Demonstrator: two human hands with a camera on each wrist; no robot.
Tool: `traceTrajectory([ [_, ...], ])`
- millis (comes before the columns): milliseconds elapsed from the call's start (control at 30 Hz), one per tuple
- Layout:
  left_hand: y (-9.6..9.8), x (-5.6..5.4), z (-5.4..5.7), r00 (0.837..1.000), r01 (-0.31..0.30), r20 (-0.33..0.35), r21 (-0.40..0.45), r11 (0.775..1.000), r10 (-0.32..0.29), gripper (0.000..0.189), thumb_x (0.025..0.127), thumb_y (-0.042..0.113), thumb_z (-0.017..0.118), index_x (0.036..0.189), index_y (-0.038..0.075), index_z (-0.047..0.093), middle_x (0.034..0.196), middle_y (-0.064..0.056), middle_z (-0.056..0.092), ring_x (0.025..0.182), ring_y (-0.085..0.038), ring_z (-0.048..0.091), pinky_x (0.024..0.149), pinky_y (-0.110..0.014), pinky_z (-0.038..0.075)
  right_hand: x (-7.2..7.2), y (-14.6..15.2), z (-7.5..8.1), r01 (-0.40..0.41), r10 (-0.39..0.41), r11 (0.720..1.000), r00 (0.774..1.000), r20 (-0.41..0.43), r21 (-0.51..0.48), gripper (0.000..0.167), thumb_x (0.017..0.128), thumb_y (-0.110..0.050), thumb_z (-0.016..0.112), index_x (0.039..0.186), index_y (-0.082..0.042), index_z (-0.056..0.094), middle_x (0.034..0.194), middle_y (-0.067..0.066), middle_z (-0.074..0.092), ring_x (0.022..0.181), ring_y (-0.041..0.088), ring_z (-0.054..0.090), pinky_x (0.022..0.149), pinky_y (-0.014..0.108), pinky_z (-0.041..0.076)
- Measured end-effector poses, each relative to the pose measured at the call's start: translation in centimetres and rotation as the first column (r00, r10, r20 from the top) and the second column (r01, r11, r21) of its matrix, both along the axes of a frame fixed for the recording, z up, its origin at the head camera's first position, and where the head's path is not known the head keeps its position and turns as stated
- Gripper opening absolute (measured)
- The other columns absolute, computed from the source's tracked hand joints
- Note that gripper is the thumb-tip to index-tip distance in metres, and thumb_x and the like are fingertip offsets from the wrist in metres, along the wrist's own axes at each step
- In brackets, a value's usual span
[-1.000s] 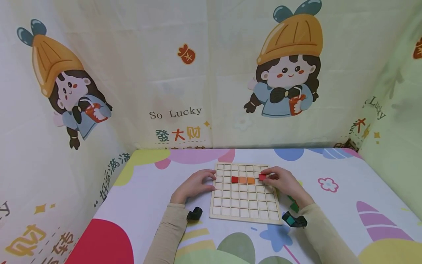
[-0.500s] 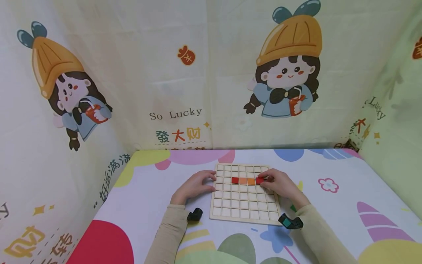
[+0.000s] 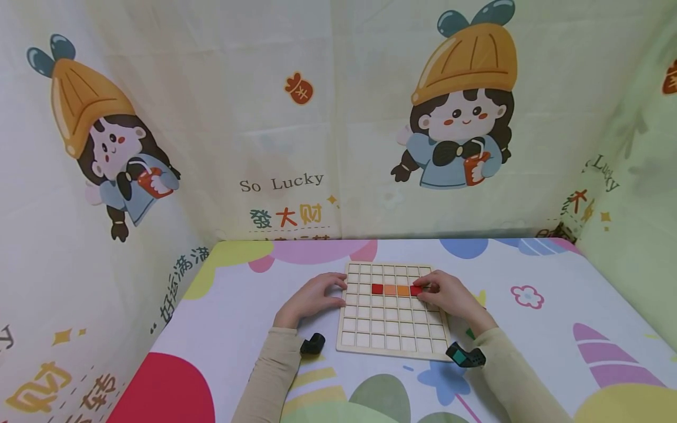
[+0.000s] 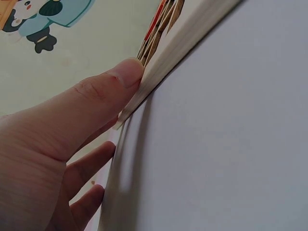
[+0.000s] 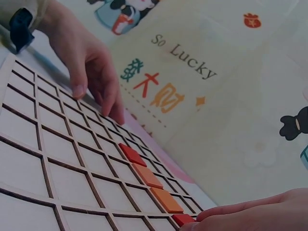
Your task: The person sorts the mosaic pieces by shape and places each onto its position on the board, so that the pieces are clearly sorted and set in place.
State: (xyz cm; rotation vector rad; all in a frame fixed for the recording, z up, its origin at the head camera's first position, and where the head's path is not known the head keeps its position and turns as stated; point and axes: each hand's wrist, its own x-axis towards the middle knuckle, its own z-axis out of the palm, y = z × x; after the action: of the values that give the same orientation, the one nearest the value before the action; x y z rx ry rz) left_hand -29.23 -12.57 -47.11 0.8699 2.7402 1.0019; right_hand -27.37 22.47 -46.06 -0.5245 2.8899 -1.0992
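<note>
A light wooden grid board (image 3: 391, 329) lies on the table. In one of its rows sit a red tile (image 3: 377, 289), a light orange tile (image 3: 389, 289) and a darker orange tile (image 3: 403, 291), side by side. At the right end of that row, my right hand (image 3: 449, 296) pinches a second red tile (image 5: 183, 220) between thumb and finger; it lies in its cell beside the darker orange tile, partly hidden by the fingertips. My left hand (image 3: 313, 296) touches the board's left edge, its thumb and relaxed fingers spread along it.
A green piece (image 3: 470, 333) and a yellow piece (image 3: 481, 297) show on the table, partly hidden by the right wrist. The patterned tablecloth (image 3: 264, 258) runs back to a printed curtain (image 3: 365, 117). Black cameras are strapped to both wrists.
My right hand has moved slightly left and brought the second red tile into the cell beside the darker orange one. Over the last half second it barely moves. The left hand stays at the edge.
</note>
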Motion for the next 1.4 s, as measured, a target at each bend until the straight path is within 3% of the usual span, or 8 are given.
traceTrajectory([
  [500, -0.03, -0.07, -0.06, 1.000, 0.001, -0.009, 0.005, 1.000, -0.001, 0.029, 0.085, 0.021, 0.077, 0.110, 0.013, 0.067, 0.142, 0.000, 0.053, 0.135, -0.019, 0.043, 0.113, -0.037, 0.033, -0.13, -0.05, -0.28, 0.012, -0.012, 1.000, 1.000, -0.005, 0.009, 0.024, 0.090, -0.018, 0.071, 0.113, -0.011, 0.072, 0.101, 0.004, 0.061, 0.084, 0.020, 0.047, 0.072, 0.033, 0.042],
  [1400, -0.05, 0.11, 0.27, 1.000, 0.004, -0.006, 0.004, 1.000, -0.004, 0.029, 0.085, 0.022, 0.077, 0.111, 0.012, 0.067, 0.142, -0.001, 0.053, 0.136, -0.020, 0.042, 0.114, -0.038, 0.033, 0.11, -0.21, 0.03, 0.005, -0.005, 1.000, 1.000, -0.019, -0.006, 0.027, 0.089, -0.018, 0.073, 0.113, -0.008, 0.071, 0.095, 0.002, 0.060, 0.080, 0.019, 0.045, 0.066, 0.032, 0.038],
])
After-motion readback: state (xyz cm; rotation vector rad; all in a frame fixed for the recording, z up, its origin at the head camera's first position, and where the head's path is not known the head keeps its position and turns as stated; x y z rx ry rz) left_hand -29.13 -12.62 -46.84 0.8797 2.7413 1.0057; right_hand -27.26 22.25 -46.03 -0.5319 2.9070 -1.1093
